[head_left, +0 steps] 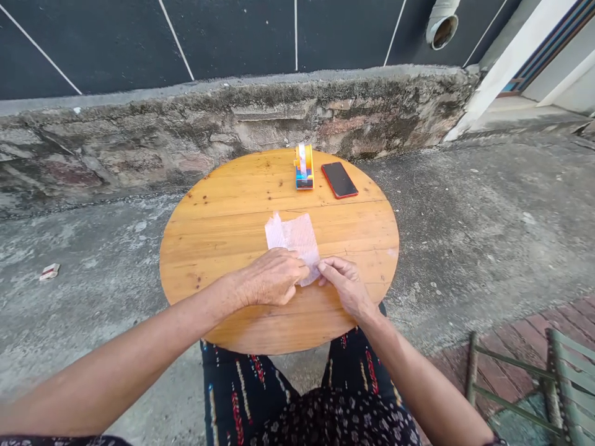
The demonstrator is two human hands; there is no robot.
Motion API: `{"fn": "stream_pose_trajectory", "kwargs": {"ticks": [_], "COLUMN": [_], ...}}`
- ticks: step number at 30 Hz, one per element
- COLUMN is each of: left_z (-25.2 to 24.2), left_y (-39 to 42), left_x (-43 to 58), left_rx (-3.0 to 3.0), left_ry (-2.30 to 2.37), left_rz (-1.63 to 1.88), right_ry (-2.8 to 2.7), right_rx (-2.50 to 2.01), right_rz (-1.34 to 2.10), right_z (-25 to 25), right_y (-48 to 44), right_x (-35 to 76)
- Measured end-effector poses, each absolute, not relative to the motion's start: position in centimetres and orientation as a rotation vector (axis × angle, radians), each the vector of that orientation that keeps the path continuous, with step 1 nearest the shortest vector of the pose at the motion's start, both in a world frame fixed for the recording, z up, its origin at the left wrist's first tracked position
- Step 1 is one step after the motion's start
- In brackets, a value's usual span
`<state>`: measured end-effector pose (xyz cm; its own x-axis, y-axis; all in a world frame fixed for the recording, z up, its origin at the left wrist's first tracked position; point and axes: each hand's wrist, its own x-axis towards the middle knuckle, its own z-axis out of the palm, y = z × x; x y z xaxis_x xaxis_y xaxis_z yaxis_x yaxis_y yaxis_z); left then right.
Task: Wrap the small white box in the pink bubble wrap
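A small sheet of clear bubble wrap (295,237) lies flat on the round wooden table (218,217), near its middle. My left hand (272,277) is closed on the sheet's near edge, fingers curled over it. My right hand (344,284) pinches the near right corner of the same sheet with thumb and fingers. Both hands rest low on the tabletop, almost touching each other.
A yellow and blue tape dispenser (304,168) and a red-cased phone (339,179) lie at the table's far side. A rough stone wall (232,124) runs behind. A green metal chair (534,390) stands at the lower right. A scrap of litter (49,271) lies on the concrete.
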<state>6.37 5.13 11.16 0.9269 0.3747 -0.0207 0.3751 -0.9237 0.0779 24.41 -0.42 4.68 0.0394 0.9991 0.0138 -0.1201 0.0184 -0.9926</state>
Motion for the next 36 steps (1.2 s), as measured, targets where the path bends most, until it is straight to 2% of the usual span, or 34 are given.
{"fn": "stream_pose_trajectory", "kwargs": {"ticks": [6,9,14,23,32,36], "left_z": [10.7,9.8,7.6,5.7,4.7,4.4], "left_y": [4.8,3.7,1.4,0.4,0.4,-0.1], "left_x": [5.6,5.0,4.7,4.0,3.5,3.3], "left_rx": [3.039,3.112,3.076,2.708,2.665,2.598], "left_ry": [0.611,0.701,1.111,0.99,0.909,0.944], "left_rz": [0.039,0.23,0.604,1.01,1.069,1.101], "right_ry": [-1.236,-1.269,-1.353,-1.623,-2.003,-2.1], "right_rx": [-0.988,-1.004,-1.086,-1.206,-1.123,-1.154], "right_rz": [1.272,1.236,1.133,0.784,0.276,0.159], "right_z": [5.6,5.5,5.0,6.1,5.8,5.8], "right_y": [-0.2,0.0,0.1,-0.1,-0.1,-0.2], "right_x": [23.6,23.7,23.6,21.9,20.8,20.7]}}
